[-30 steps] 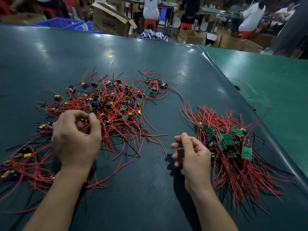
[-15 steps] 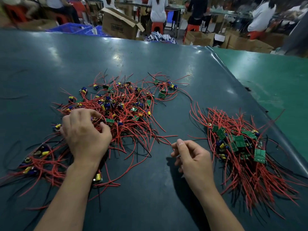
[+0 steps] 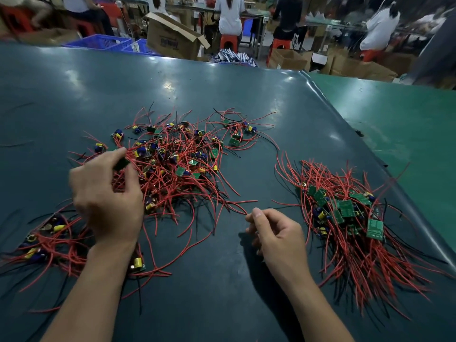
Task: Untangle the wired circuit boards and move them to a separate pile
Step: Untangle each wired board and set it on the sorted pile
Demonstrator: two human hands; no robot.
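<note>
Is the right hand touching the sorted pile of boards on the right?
No, the right hand hangs over bare table, with a gap between it and the sorted pile.

Tangled red-wired circuit boards (image 3: 172,166) lie left; a combed pile (image 3: 350,215) right.

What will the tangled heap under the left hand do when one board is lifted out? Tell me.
The tangled heap will probably drag along: its red wires cross and loop over one another. The wires look thin and floppy, so they should trail limply. The small boards look light, so neighbours may lift too. The left hand already pinches one.
</note>
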